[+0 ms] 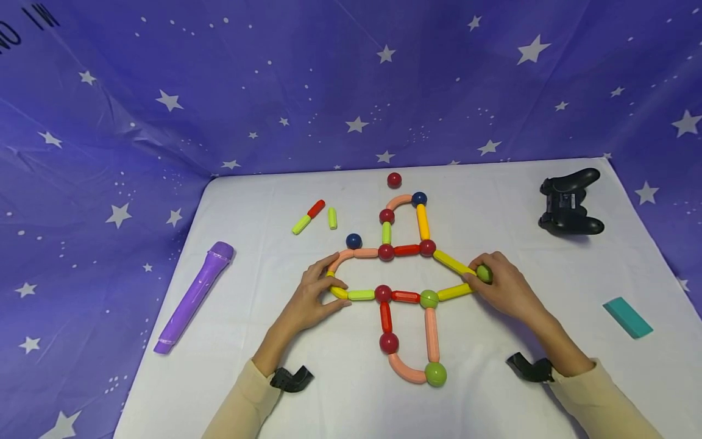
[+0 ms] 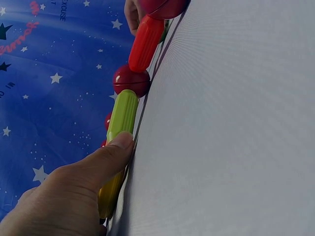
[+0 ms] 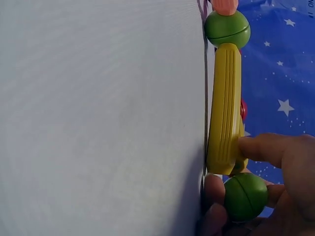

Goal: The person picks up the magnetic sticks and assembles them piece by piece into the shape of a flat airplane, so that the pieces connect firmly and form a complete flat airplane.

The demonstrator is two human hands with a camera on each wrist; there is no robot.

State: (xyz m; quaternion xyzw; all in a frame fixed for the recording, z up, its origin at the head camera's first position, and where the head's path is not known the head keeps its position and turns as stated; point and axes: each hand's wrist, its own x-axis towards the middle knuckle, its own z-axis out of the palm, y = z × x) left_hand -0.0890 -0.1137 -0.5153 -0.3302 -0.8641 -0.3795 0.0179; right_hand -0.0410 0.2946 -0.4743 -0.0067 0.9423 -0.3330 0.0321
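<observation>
Magnetic rods and balls form a joined figure in the middle of the table, with loops at top and bottom. At its left end my left hand (image 1: pixel 308 299) grips the curved yellow rod (image 1: pixel 339 293), beside a lime rod (image 2: pixel 123 114) leading to a red ball (image 1: pixel 383 293). A curved pink rod (image 1: pixel 343 258) lies under its fingertips. At the right end my right hand (image 1: pixel 507 289) holds a green ball (image 3: pixel 246 197) between its fingers. There two yellow rods (image 1: pixel 452 262) converge, and the thumb touches the near yellow rod (image 3: pixel 225 108).
Behind the figure lie a loose red ball (image 1: pixel 394 180), a blue ball (image 1: pixel 353 241), a red-and-lime rod pair (image 1: pixel 309 217) and a short lime rod (image 1: pixel 332 218). A purple microphone (image 1: pixel 194 296) is at left. A black game controller (image 1: pixel 570 202) and teal block (image 1: pixel 627 317) sit at right.
</observation>
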